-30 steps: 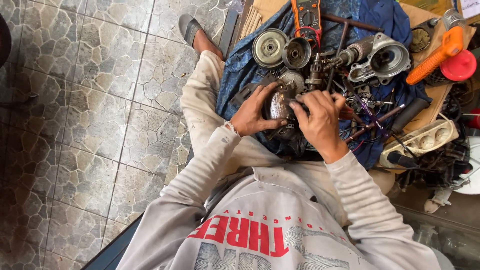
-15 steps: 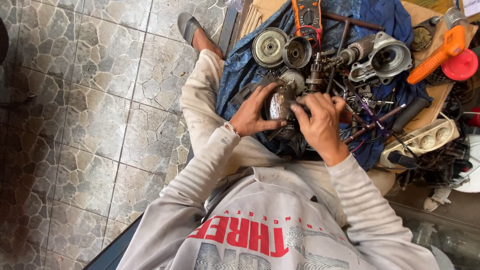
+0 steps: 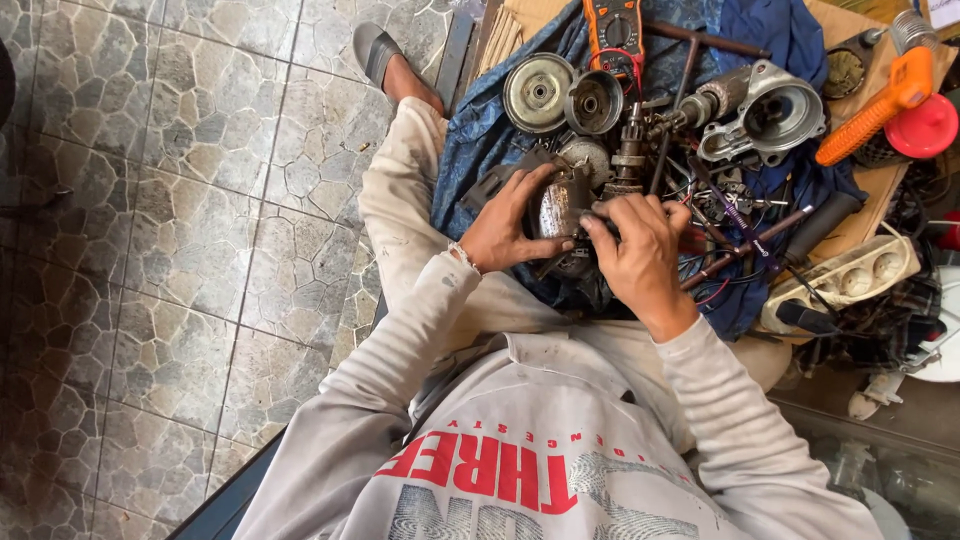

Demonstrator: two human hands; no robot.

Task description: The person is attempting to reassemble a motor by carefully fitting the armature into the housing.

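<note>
A worn metal motor part (image 3: 560,215) sits on the blue cloth (image 3: 480,150) over your lap, your left hand (image 3: 510,225) closed around one side, your right hand (image 3: 640,250) clamping the other; pulleys (image 3: 540,93) lie beyond.
</note>
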